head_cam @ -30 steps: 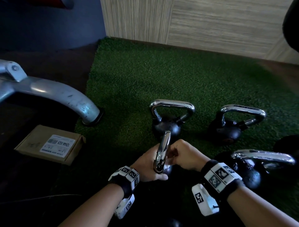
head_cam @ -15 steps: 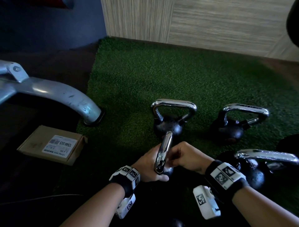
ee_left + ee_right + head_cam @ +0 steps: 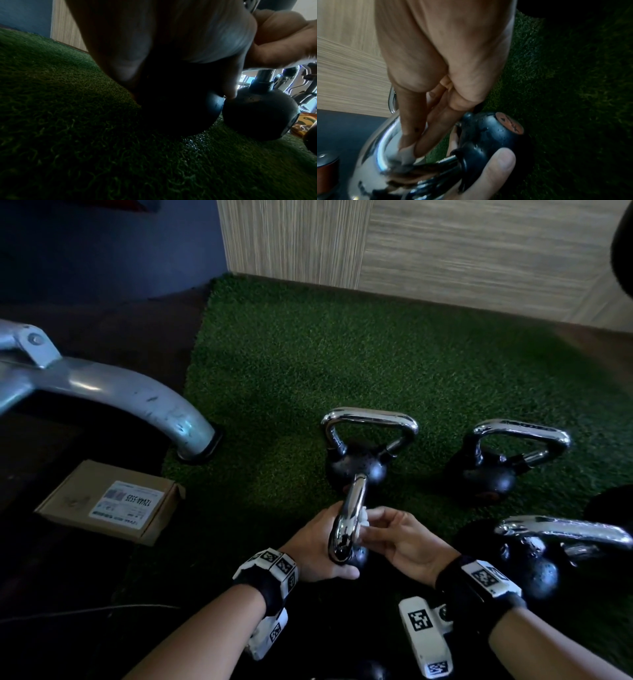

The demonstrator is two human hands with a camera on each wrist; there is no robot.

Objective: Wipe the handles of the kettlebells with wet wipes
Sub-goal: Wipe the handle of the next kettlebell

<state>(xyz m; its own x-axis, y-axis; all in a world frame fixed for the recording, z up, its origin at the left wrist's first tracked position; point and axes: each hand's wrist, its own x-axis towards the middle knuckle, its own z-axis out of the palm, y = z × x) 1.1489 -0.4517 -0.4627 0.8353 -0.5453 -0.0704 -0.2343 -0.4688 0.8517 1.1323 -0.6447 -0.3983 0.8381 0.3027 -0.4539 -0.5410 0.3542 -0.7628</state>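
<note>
My left hand (image 3: pixel 315 546) grips a small black kettlebell (image 3: pixel 488 136) by its ball, tilted, thumb (image 3: pixel 496 162) across the body. Its chrome handle (image 3: pixel 349 518) points away from me. My right hand (image 3: pixel 397 535) pinches a white wet wipe (image 3: pixel 363 518) against the right side of that handle, fingers (image 3: pixel 426 128) reaching into the loop. Three more kettlebells stand upright on the turf: one just beyond (image 3: pixel 356 467), one at right (image 3: pixel 486 474), one near right (image 3: pixel 534 570). In the left wrist view the held ball (image 3: pixel 180 108) is dark under my palm.
Green turf mat (image 3: pixel 308 354) covers the floor up to a wood-panelled wall (image 3: pixel 445 244). A grey metal machine leg (image 3: pixel 137 398) ends at the mat's left edge. A cardboard box (image 3: pixel 113 501) lies on the dark floor at left.
My right hand has loosened from a closed fist on the handle; its fingers now stretch out and the white wipe shows. My left hand keeps its hold on the kettlebell.
</note>
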